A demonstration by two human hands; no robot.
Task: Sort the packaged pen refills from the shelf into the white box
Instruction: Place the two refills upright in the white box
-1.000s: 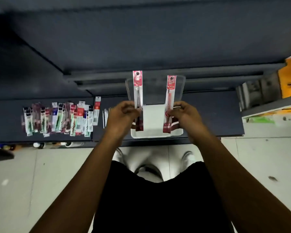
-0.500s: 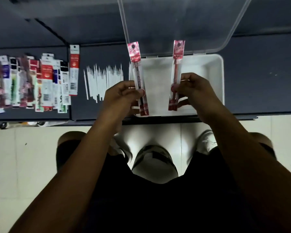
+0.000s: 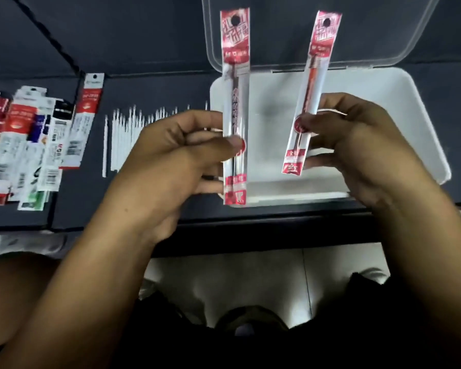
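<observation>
My left hand pinches a long clear packaged refill with a red header, held upright over the left edge of the white box. My right hand pinches a second red-headed packaged refill, tilted slightly right, above the box's middle. The box sits on the dark shelf with its clear lid standing open behind it. Its white floor shows bare between the two packs. More packaged refills lie in a row at the shelf's left.
A row of thin white loose refills lies on the dark shelf between the packaged pile and the box. The shelf's front edge runs below my hands. Pale floor tiles and my dark clothing fill the lower view.
The view has dropped and closed in on the shelf and box. Both hands still hold their packs, now apparently lower over the open box.
</observation>
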